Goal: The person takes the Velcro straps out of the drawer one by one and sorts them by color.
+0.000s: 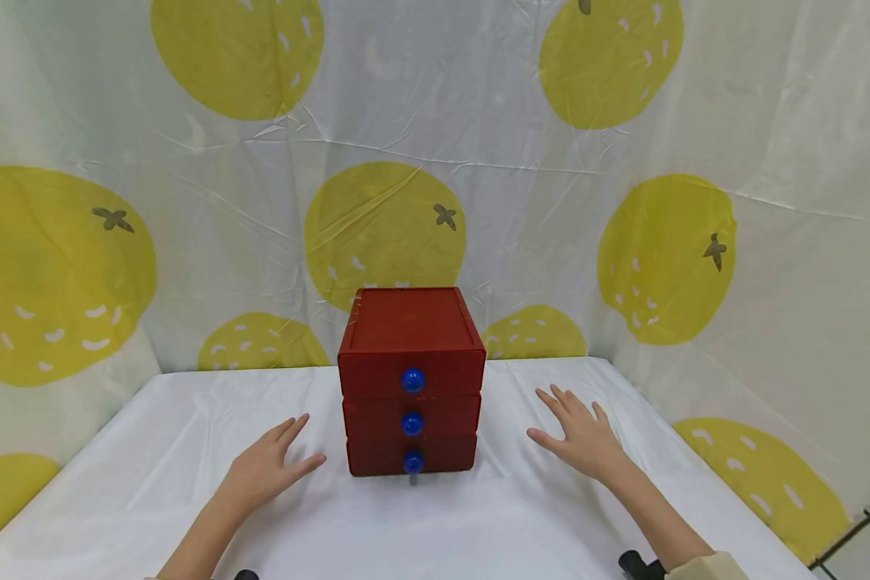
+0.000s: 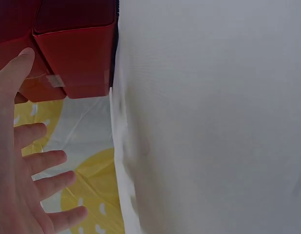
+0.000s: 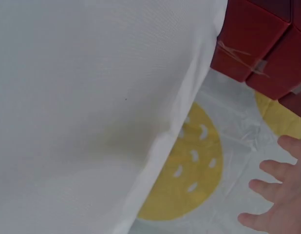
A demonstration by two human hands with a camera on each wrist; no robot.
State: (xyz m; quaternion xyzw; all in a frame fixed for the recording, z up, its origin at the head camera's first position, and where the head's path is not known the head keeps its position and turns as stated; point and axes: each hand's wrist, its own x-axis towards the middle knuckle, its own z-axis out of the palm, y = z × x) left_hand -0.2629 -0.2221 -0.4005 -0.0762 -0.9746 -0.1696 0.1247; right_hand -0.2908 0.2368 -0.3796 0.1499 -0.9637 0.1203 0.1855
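Observation:
A dark red cabinet of three stacked drawers stands on the white table, all its drawers pushed in. Each drawer front carries a round blue knob in the middle. To the left of the cabinet my left hand is held with fingers spread and nothing in it. On the other side my right hand has its fingers spread too, also holding nothing. Both wrist views show the cabinet's red side, with clear tape across the joint between drawers.
A white cloth covers the table. Behind and beside it hangs a pale curtain printed with large yellow fruit. Grey floor tiles show at the lower right.

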